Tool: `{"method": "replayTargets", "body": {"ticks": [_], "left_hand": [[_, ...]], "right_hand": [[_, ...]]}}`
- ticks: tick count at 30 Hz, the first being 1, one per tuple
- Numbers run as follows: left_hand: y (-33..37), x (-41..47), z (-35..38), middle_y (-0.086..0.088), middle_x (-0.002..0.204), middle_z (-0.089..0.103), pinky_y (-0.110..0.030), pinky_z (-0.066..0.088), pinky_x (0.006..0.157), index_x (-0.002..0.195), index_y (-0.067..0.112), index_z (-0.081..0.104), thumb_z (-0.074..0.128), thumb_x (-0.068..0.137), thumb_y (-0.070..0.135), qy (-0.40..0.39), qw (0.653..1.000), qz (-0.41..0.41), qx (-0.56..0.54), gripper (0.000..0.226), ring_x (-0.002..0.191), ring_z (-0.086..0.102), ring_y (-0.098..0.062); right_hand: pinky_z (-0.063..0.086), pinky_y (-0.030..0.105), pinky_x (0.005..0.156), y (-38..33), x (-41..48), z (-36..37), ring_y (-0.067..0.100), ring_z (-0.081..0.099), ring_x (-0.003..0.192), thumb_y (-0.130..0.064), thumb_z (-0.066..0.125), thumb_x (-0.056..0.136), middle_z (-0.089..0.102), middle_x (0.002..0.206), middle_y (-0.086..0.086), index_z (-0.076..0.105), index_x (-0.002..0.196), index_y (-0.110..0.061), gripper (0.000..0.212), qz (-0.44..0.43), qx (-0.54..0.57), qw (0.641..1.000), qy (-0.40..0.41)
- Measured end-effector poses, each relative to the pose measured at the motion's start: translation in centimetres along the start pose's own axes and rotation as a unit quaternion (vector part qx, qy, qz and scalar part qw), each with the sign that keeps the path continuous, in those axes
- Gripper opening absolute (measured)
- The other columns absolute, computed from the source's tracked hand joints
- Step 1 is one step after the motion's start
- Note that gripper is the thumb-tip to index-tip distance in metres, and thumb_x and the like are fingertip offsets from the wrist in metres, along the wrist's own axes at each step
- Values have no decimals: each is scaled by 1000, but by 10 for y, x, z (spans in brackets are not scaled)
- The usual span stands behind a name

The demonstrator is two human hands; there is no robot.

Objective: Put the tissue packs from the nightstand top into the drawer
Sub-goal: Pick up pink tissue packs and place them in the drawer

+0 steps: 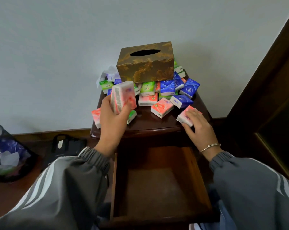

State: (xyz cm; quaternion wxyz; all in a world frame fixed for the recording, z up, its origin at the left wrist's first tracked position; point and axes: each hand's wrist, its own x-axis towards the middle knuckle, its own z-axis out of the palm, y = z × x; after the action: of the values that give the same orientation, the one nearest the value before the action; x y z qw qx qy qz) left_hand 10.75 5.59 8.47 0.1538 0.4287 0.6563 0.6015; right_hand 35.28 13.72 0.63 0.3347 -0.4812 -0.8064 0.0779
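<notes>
Pink plastic-wrapped tissue packs (123, 95) fill the left hand's (112, 120) grip; the right hand (200, 128) clasps another pink pack (183, 117) at the dark wooden nightstand's (148, 121) edge. Both hands load up, likely saving trips to the open wooden drawer (157, 188) below.

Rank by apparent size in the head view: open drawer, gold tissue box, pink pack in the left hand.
1. open drawer
2. gold tissue box
3. pink pack, though held nearer than the box
</notes>
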Motion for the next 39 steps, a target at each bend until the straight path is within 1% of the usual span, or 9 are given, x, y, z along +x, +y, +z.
{"method": "replayTargets", "body": {"ticks": [3, 7, 15, 19, 21, 24, 28, 33, 39], "left_hand": [[-2, -7, -38, -5, 99, 69, -27, 52, 78, 109, 8, 59, 61, 83, 28, 0, 965, -163, -207, 33, 86, 67, -11], [-16, -13, -97, -9, 110, 65, -31, 46, 91, 112, 10, 60, 48, 90, 18, -31, 884, -247, -396, 27, 101, 62, -19], [-66, -32, -180, -5, 103, 73, -34, 52, 81, 130, 12, 54, 51, 89, 21, -9, 851, -341, -400, 42, 94, 69, -16], [-86, -43, -196, -8, 105, 74, -33, 59, 70, 125, 14, 52, 56, 87, 22, -8, 841, -378, -386, 39, 96, 71, -19], [-95, -48, -202, -7, 103, 75, -32, 59, 68, 122, 15, 53, 57, 88, 23, -9, 840, -381, -387, 36, 95, 72, -19], [-105, -51, -207, -8, 99, 75, -33, 59, 69, 117, 14, 55, 57, 88, 22, -1, 836, -386, -390, 30, 93, 72, -20], [-112, -54, -203, -10, 105, 74, -31, 59, 66, 119, 13, 56, 54, 90, 21, -4, 827, -399, -396, 30, 96, 71, -21], [-119, -59, -194, -12, 110, 72, -32, 58, 73, 124, 11, 54, 54, 91, 21, -18, 824, -409, -392, 34, 105, 68, -23], [-129, -72, -192, -13, 113, 71, -32, 55, 78, 126, 9, 55, 55, 90, 22, -38, 816, -435, -378, 39, 103, 67, -21]], "right_hand": [[43, 39, 104, -11, -15, -10, 28, 50, 127, -2, 63, 86, 54, 135, 18, 53, 130, 3, 45, -61, 3, 997, 46], [46, 40, 103, -59, -26, -14, 20, 45, 133, -8, 58, 91, 50, 139, 13, 48, 134, 1, 45, -129, 72, 986, 79], [36, 32, 111, -213, 42, 46, 20, 47, 131, -9, 53, 93, 52, 138, 10, 50, 133, -2, 41, -273, 69, 956, -77], [29, 31, 113, -242, 64, 95, 24, 40, 134, -3, 49, 89, 47, 141, 10, 53, 128, -4, 39, -249, 40, 947, -201], [39, 34, 103, -240, 63, 110, 27, 44, 127, -3, 52, 82, 49, 134, 9, 56, 115, -6, 33, -206, 44, 949, -235], [44, 30, 86, -239, 61, 119, 25, 53, 109, -13, 63, 79, 57, 111, 8, 59, 93, -7, 15, -119, 126, 969, -178], [40, 33, 93, -251, 74, 127, 27, 51, 103, -30, 73, 76, 53, 104, 9, 61, 70, -7, 26, -10, 105, 987, -117], [44, 40, 94, -269, 80, 136, 37, 52, 111, -29, 71, 76, 44, 127, 16, 55, 113, -6, 47, 112, -17, 979, -172], [41, 47, 93, -272, 70, 139, 39, 50, 118, -21, 71, 78, 49, 129, 16, 31, 128, -9, 66, 74, -93, 981, -154]]}}
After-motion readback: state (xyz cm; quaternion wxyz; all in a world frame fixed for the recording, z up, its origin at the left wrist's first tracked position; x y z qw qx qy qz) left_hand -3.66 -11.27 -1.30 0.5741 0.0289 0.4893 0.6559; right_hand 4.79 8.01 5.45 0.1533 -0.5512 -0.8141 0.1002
